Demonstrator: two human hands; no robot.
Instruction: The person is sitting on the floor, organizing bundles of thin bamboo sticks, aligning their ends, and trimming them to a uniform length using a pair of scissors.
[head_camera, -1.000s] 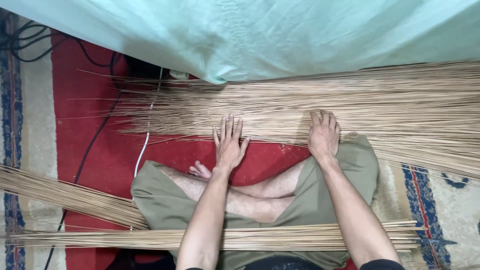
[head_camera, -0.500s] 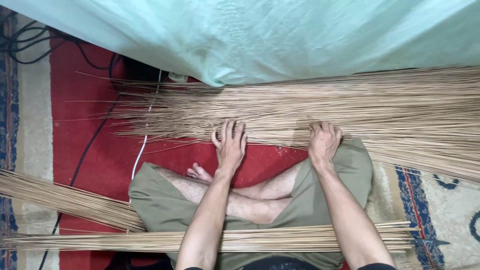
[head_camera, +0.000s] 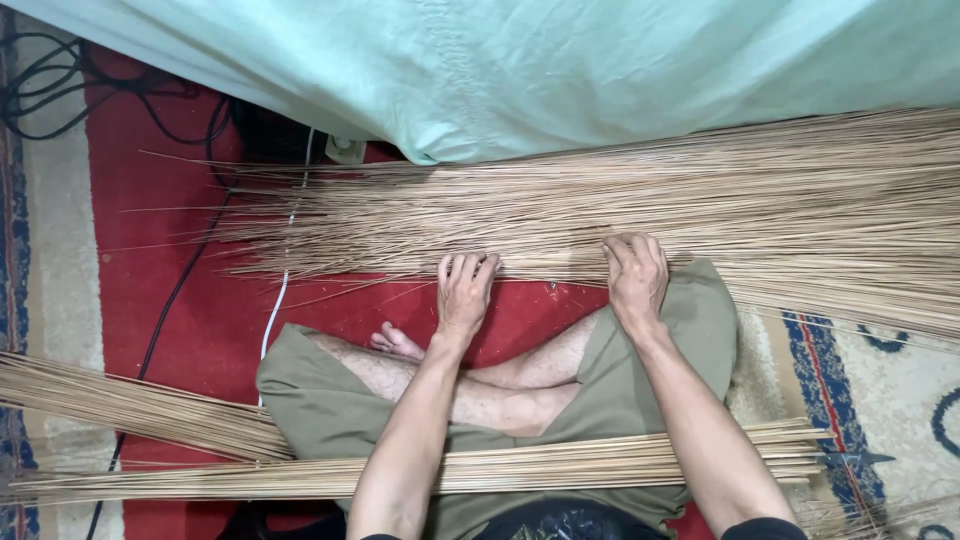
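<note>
A wide layer of thin tan sticks (head_camera: 700, 200) lies spread across the red carpet (head_camera: 170, 280) in front of my crossed legs (head_camera: 500, 385). My left hand (head_camera: 464, 292) rests at the near edge of the spread, its fingers curled down onto the sticks. My right hand (head_camera: 634, 272) sits a little to the right, fingers also bent over the near edge of the sticks. Neither hand lifts a stick off the floor. A tied-looking bundle of the same sticks (head_camera: 560, 465) lies across my lap.
A pale green cloth (head_camera: 560, 70) hangs over the far side. Another bundle of sticks (head_camera: 120, 405) lies at the left by my knee. Black cables (head_camera: 60, 85) and a white cord (head_camera: 278, 300) run over the carpet. A patterned rug (head_camera: 880, 380) is at the right.
Both hands have drawn back toward me from flat on the spread to its near edge, and their fingers have curled from spread out to bent.
</note>
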